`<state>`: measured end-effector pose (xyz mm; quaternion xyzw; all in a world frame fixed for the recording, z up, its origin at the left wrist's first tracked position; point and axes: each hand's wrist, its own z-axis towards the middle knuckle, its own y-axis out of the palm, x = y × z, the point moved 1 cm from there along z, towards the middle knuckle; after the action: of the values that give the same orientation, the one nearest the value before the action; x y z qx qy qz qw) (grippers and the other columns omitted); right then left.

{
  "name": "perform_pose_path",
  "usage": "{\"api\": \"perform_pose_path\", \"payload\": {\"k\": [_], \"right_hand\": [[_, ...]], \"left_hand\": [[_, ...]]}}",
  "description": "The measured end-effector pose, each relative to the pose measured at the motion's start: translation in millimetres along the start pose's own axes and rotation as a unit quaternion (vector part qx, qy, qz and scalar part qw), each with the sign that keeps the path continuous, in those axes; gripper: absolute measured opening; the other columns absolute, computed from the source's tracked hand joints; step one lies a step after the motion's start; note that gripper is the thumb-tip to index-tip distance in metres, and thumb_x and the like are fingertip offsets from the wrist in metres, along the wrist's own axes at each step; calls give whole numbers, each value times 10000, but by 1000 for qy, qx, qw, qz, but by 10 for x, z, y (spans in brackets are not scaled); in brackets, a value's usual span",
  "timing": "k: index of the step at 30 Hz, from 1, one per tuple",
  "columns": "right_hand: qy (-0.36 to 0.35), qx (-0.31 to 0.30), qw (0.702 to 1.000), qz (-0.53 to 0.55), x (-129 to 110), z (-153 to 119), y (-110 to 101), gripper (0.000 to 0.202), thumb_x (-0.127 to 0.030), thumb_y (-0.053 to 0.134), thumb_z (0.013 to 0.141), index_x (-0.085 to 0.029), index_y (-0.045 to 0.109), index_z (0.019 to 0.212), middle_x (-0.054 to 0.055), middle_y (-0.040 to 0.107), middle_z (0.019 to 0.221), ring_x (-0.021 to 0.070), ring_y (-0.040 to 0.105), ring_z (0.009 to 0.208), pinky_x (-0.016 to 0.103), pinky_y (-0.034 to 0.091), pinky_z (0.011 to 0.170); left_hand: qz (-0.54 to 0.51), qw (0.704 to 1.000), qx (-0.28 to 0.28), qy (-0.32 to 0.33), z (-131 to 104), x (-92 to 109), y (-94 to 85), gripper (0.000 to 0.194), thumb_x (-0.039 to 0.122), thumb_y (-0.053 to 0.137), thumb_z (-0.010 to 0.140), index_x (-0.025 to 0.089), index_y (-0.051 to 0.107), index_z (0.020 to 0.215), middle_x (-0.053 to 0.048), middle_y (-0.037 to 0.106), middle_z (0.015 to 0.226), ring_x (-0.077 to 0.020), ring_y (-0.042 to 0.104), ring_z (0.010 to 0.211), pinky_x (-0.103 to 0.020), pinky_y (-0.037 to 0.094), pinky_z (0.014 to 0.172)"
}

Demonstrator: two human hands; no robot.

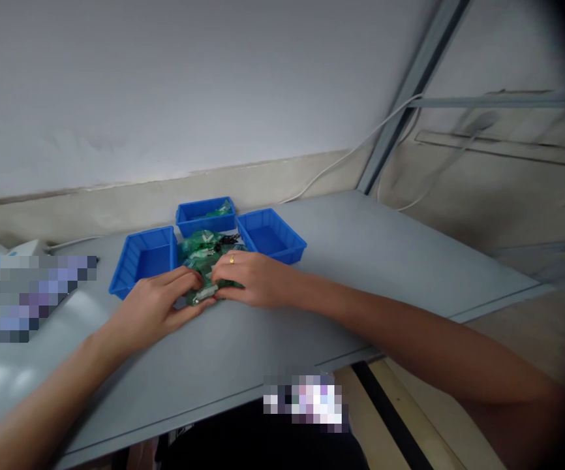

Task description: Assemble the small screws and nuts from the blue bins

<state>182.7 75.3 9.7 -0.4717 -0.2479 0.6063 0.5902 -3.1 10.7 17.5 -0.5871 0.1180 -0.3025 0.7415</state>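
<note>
A heap of green plastic bags (203,243) lies on the grey table between three blue bins, with whitish pieces showing through the film. Small black chain-like parts (228,241) rest on its right side. My left hand (152,303) bends its fingers and thumb round the near left edge of a green bag. From the right, my right hand (258,279), with a ring on one finger, closes on the same near part of the heap. Both hands' fingertips are partly hidden in the film.
The left blue bin (122,277) and right blue bin (288,254) flank the heap. Green film (222,209) lies inside the back blue bin (208,226). A white cable (331,171) runs along the wall to a metal post (390,134). Blurred-out items (42,294) lie at left.
</note>
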Motion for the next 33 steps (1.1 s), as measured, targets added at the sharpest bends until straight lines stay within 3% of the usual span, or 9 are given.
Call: {"api": "perform_pose_path", "payload": {"k": [5, 12, 18, 22, 28, 33], "right_hand": [[0, 4, 1000, 7, 0, -2, -10, 125, -220, 488, 863, -128, 572, 860, 64, 607, 866, 149, 527, 853, 282, 413, 782], [8, 20, 1000, 3, -33, -2, -33, 129, -246, 482, 862, -145, 557, 835, 42, 574, 793, 147, 504, 795, 274, 388, 735], [48, 27, 997, 55, -43, 7, -65, 191, -336, 518, 846, -150, 559, 857, 30, 560, 825, 126, 505, 768, 250, 382, 708], [37, 15, 997, 65, -7, 16, -31, 173, -310, 545, 835, -140, 568, 855, 49, 564, 881, 130, 507, 824, 252, 384, 749], [51, 33, 997, 55, -8, 24, -33, 223, -297, 487, 871, -152, 504, 702, 0, 496, 712, 106, 472, 667, 229, 348, 619], [84, 58, 992, 72, -65, 12, -73, 250, -306, 438, 895, -168, 428, 686, -46, 425, 612, 75, 411, 553, 220, 294, 552]], "left_hand": [[7, 1000, -12, -12, -8, -30, 15, 301, 420, 427, 886, 172, 562, 782, 2, 519, 676, -113, 491, 603, -230, 387, 550], [19, 1000, -4, -14, -31, -68, 43, 269, 386, 415, 897, 170, 559, 826, 3, 528, 686, -114, 500, 606, -235, 389, 558], [-45, 997, 50, -22, -32, -81, 22, 249, 365, 438, 888, 167, 585, 856, -28, 624, 816, -124, 578, 689, -214, 454, 585], [-77, 994, 77, -31, -20, -82, 16, 229, 373, 491, 861, 193, 632, 853, -23, 659, 856, -131, 603, 723, -204, 469, 580], [-89, 989, 92, -79, -8, -92, 21, 287, 442, 535, 816, 196, 675, 768, -1, 672, 678, -123, 573, 550, -225, 440, 500], [-117, 982, 111, -103, 13, -57, -7, 247, 382, 528, 814, 183, 655, 741, 15, 654, 617, -107, 556, 508, -203, 445, 474]]}}
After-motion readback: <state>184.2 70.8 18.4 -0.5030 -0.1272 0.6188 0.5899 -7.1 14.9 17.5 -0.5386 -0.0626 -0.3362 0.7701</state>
